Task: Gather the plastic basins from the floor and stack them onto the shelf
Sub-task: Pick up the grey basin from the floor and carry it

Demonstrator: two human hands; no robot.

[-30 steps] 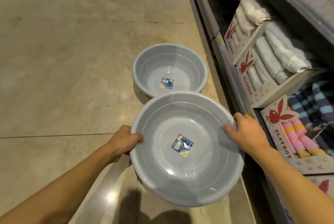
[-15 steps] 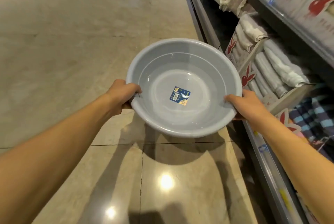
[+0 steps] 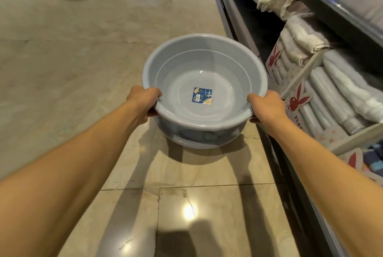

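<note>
Here, going from the left, the left hand grips the basin at its left rim, fingers curled under the lip. The basin is held level over the floor, mouth up, a label on its bottom. It is round, so no long axis shows. Just below it a second rim peeks out, and it seems to be another basin, either nested or directly beneath; I cannot tell if they touch. The right hand clasps the opposite rim the same way. To the right stands the shelf, stocked with towels. By my judgement gathering is under way and nothing is yet stacked on the shelf.
</note>
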